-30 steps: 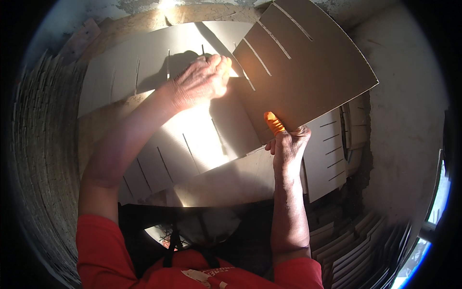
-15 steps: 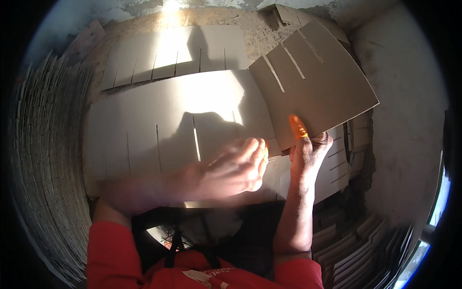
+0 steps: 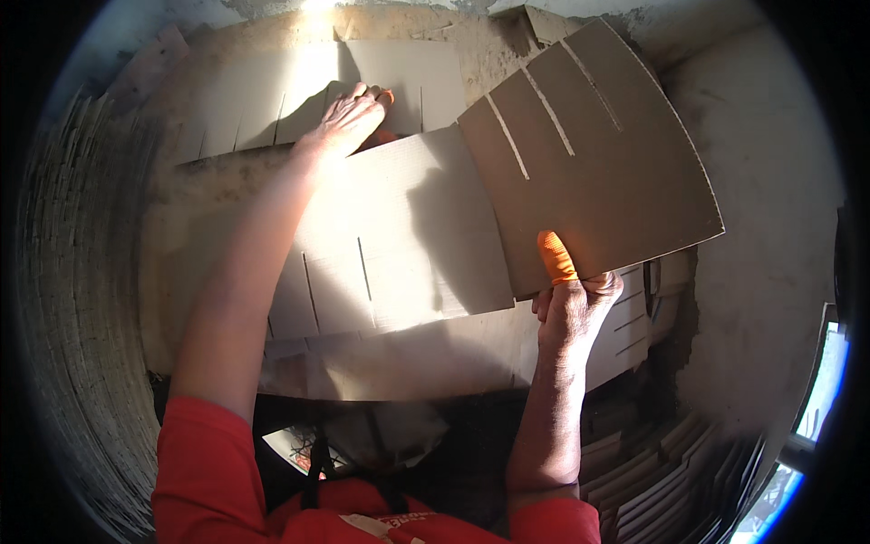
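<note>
A slotted cardboard sheet has a dark brown panel raised at the right, joined along a crease to a pale panel on its left. My right hand grips the brown panel's near edge, its thumb in an orange finger cover pressing the top face. Stretched across the pale panel, my left arm brings my left hand just beyond that panel's far edge. Its fingers are bent over another slotted sheet at the back, with the orange-covered thumb apart from them and nothing visible in between.
Tall cardboard stacks stand along the left side. More cardboard pieces are stacked at the lower right. A pale wall rises on the right. Another slotted sheet shows under my right hand, and a cardboard box sits at the back.
My left hand has moved away from the crease to the far side. The pale panel's near edge has lifted and swung, baring cardboard below it. The right hand keeps its grip, slightly nearer.
</note>
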`<state>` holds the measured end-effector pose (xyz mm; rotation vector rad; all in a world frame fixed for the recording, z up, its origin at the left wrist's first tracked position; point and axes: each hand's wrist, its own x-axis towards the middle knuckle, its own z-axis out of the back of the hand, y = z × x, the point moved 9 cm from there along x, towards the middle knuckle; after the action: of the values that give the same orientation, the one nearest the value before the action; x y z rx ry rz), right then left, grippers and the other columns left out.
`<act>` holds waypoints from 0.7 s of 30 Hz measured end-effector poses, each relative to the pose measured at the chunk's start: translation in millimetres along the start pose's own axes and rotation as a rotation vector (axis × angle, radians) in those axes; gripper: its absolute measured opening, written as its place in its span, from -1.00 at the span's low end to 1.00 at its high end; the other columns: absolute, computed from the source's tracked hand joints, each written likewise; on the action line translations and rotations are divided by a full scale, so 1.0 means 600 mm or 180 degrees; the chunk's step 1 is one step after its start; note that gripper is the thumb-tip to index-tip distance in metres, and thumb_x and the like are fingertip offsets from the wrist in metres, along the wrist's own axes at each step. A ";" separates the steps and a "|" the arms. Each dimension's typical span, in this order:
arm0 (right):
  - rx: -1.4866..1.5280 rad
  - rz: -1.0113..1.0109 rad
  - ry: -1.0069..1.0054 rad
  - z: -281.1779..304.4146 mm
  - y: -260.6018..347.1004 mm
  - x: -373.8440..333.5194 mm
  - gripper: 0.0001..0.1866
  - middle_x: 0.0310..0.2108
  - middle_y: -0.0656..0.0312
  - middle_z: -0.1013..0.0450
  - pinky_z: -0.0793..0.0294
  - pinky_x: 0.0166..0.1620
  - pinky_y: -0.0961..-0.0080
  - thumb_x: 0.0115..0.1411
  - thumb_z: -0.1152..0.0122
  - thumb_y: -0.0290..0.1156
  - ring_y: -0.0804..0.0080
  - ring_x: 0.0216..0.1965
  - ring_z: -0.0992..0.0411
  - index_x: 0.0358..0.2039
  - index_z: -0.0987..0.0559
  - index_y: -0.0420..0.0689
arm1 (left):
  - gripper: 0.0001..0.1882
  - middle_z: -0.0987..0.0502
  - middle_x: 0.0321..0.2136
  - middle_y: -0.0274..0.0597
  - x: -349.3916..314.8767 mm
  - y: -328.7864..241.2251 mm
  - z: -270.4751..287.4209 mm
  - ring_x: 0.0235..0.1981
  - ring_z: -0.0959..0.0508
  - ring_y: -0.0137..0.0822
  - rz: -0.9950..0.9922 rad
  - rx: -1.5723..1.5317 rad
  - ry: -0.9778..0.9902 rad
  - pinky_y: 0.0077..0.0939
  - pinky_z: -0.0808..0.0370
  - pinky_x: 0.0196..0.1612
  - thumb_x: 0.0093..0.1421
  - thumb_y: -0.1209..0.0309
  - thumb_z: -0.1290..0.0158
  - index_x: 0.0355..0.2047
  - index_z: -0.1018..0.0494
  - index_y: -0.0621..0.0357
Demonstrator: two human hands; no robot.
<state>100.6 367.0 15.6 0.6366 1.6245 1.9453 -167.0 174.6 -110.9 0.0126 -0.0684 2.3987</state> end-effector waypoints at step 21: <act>0.0224 0.0237 0.0337 -0.007 -0.009 0.003 -0.86 -0.73 0.43 -0.36 -0.18 -0.67 0.71 0.17 -0.37 -0.45 0.76 -0.74 -0.19 -0.48 -0.62 -0.23 | -0.67 -0.47 -0.22 -0.11 -0.037 -0.131 0.249 -0.26 -0.52 -0.26 -0.1134 0.0393 -0.1954 -0.41 -0.61 -0.32 0.04 0.60 -0.12 -0.13 -0.49 0.42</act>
<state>96.9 366.1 9.9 0.6394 1.7638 2.0130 -99.1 209.7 41.4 0.7542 -0.1859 1.9615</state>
